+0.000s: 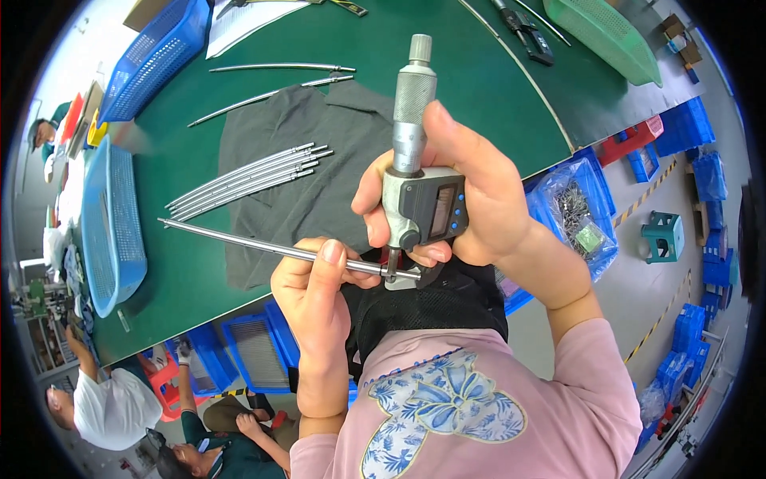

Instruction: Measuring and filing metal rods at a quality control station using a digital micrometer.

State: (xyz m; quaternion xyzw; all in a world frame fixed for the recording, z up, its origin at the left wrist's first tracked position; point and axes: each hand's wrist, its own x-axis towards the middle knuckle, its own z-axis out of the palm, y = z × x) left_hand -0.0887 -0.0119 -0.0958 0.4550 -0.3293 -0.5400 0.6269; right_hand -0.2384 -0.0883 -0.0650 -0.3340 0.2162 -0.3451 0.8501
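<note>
My left hand [315, 291] pinches a thin steel rod [239, 239] near its right end, with the long part reaching out to the left. A digital micrometer [427, 211] is gripped in my right hand [487, 191], its knurled thimble pointing away from me and its small display facing right. The rod's grooved right end lies in the gap of the micrometer's frame, at the spindle tip. Whether both measuring faces touch the rod is too small to tell. Left of my hands, several similar rods [243, 180] lie side by side, partly on a dark grey cloth [319, 120].
Two more rods [279, 68] lie farther back on the green table [383, 48]. Blue baskets [116, 227] stand along its left edge; a green basket [606, 36] and a caliper [527, 32] are at the far right. A blue bin [570, 215] of metal parts sits beside my right arm. Other people work at lower left.
</note>
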